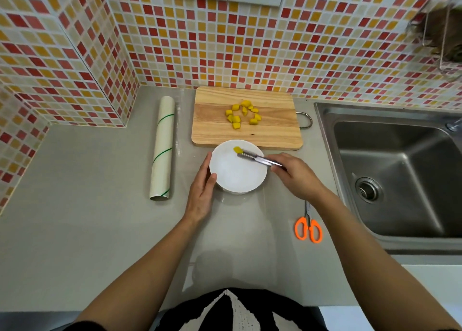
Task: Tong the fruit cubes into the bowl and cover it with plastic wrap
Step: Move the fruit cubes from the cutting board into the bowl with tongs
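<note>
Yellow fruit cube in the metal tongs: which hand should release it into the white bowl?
Right. The right hand already holds the metal tongs, with the yellow fruit cube at their tip over the white bowl. The left hand is steadying the bowl's rim.

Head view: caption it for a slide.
Right hand tongs a fruit cube over the bowl; left hand steadies it.
</note>
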